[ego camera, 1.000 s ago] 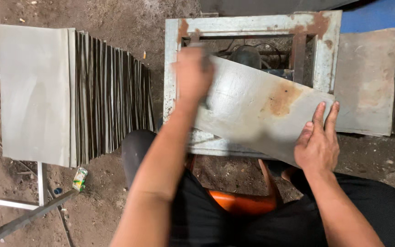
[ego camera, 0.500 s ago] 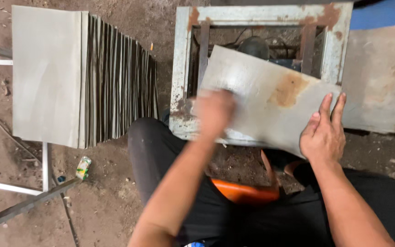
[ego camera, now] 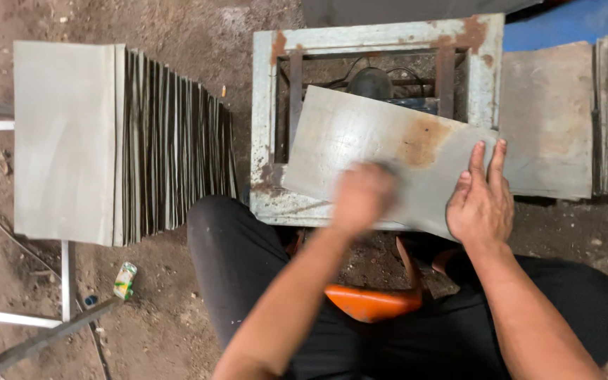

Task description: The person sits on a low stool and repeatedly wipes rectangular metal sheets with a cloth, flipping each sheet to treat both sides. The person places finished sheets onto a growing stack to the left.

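sheet (ego camera: 360, 141) lies tilted, long axis left-right, under hands.

Metal workshop: dirt floor (ego camera: 177, 42), stacked steel sheets (ego camera: 170, 141), rusty frame (ego camera: 381, 36).

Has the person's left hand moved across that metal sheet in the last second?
Yes. The left hand has slid from the sheet's far left corner toward its near edge, closer to the person, judged against the rusty metal frame. It is blurred.
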